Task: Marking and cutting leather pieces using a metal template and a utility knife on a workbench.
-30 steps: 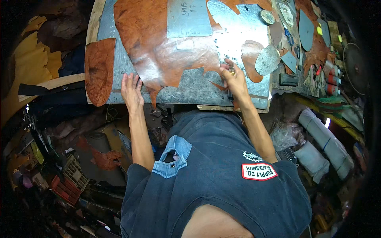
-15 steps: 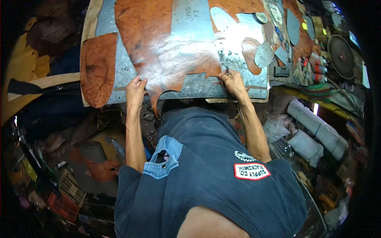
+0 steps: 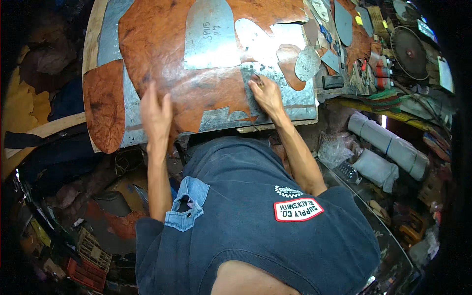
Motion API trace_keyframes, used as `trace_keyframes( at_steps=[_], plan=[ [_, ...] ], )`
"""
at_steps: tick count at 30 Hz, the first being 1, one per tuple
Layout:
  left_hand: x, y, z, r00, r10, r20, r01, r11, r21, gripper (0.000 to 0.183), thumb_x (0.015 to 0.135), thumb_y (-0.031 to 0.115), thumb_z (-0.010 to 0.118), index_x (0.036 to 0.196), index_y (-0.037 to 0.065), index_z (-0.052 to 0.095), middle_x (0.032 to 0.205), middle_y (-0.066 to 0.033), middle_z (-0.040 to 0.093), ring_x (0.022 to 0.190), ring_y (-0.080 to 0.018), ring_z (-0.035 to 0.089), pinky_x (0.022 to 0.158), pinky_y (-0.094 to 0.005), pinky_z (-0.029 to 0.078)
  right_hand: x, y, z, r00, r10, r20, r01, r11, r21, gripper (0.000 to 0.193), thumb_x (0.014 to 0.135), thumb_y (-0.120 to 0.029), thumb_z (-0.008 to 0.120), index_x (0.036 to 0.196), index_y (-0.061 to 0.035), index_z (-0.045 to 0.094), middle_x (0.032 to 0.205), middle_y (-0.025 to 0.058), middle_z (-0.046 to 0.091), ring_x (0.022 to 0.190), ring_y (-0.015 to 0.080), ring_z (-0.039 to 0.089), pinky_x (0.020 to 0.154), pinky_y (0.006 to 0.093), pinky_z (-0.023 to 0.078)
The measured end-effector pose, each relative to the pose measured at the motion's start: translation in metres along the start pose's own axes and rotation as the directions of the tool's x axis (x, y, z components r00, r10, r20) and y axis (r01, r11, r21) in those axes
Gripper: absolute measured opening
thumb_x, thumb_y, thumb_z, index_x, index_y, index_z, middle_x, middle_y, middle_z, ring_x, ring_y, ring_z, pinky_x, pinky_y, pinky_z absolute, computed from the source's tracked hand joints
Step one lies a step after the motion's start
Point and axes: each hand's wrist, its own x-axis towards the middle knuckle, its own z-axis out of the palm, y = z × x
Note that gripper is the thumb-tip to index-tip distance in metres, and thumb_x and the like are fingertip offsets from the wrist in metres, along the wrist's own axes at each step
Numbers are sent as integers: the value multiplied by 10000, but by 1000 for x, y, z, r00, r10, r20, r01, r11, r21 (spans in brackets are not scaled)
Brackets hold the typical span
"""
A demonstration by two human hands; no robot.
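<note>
Round fan (image 3: 409, 53), red crate (image 3: 86, 274), pale wrapped roll (image 3: 376, 135)

Head-worn fisheye, left of a pair, looking steeply down past the wearer's front — dark shirt (image 3: 246, 206) close, filling 6 o'clock. Counter (image 3: 214, 119) farther off, toward 12; left hand (image 3: 157, 114) at 10, right hand (image 3: 267, 96) at 1, mid-range. Wide sweep — straight edges bow, frame dark at 3 and 9.

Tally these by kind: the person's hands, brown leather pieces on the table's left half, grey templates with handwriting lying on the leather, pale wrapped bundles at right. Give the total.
Hands: 2 (left hand, right hand)
Leather pieces: 2 (large sheet, long rounded piece)
Marked templates: 1 (grey template)
Wrapped bundles: 2 (long roll, shorter bundle)
Total: 7
</note>
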Motion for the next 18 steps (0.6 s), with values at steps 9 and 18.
trace_keyframes(
  at_steps=[9,18],
  plan=[
    [14,38,81,982,83,168,-76,996,-44,658,887,231,644,1421,-56,388,1449,-290,404,1380,-445,333,1143,-487,274,31,-20,17,994,7,112,-13,998,56,421,866,-218,594,1195,43,624,865,222,687,815,339,684,736,423,539],
    [22,45,82,985,54,162,-42,996,-76,677,874,234,655,1413,-76,385,1436,-286,423,1383,-420,340,1144,-474,267,64,-25,11,930,198,310,-363,633,683,101,892,-144,645,883,-52,604,611,3,525,435,87,460,397,244,384]
  ],
)
